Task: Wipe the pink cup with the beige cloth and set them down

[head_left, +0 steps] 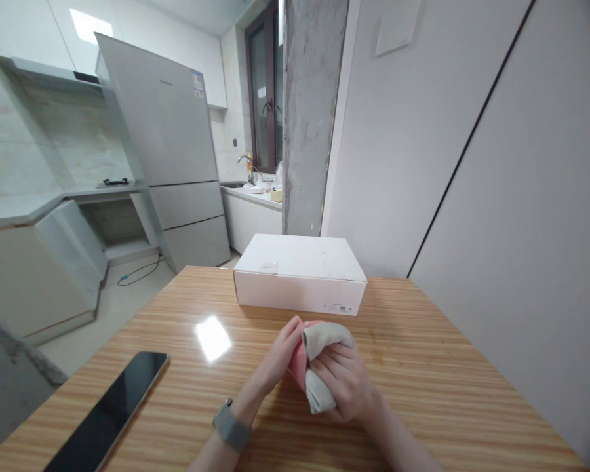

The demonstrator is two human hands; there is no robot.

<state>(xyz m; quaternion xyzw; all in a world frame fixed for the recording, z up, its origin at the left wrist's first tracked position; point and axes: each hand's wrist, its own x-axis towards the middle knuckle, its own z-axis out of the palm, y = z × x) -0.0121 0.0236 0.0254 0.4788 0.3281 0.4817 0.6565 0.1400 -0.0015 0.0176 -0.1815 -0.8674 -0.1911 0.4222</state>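
In front of the white box, both hands come together just above the wooden table. My left hand (279, 356) is closed around the left side of a smooth pink object (299, 364) with a curved edge. Most of that object is covered by the hands and cloth, so its kind is unclear. A light grey cloth (327, 337) is bunched over its right side. My right hand (348, 381) grips the cloth and presses it against the pink object, fingers curled inward.
A white cardboard box (299, 292) stands at the table's far edge. At the left lies a black phone (111, 413) on the wooden table (452, 393). Beyond the table are a tall fridge (162, 124), a sink counter (253, 213) and a concrete pillar (312, 118). A white wall (521, 216) rises on the right.
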